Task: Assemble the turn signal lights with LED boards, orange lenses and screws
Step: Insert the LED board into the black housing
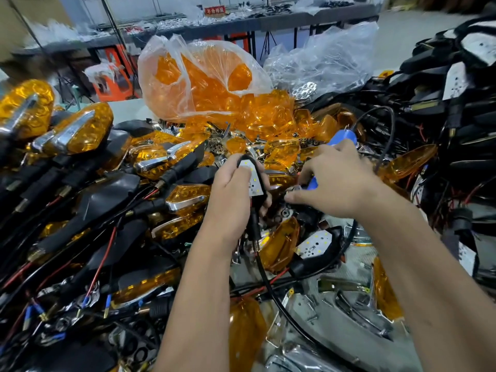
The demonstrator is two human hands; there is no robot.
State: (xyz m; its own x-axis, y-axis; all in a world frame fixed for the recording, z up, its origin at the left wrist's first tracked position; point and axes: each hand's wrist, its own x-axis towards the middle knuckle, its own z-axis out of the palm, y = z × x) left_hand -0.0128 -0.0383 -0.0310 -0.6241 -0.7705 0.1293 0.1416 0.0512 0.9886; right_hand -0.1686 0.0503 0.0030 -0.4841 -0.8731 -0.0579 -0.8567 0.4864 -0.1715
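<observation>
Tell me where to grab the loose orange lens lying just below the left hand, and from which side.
Take the orange lens by its long edges, coming from above. It seems to lie hollow side up, tilted, its raised rim exposed; fingers can likely pinch across the narrow width, clear of the black cable beside it.

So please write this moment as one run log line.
left hand: holds housing with LED board | right hand: holds blue screwdriver | lens: not fitted
</observation>
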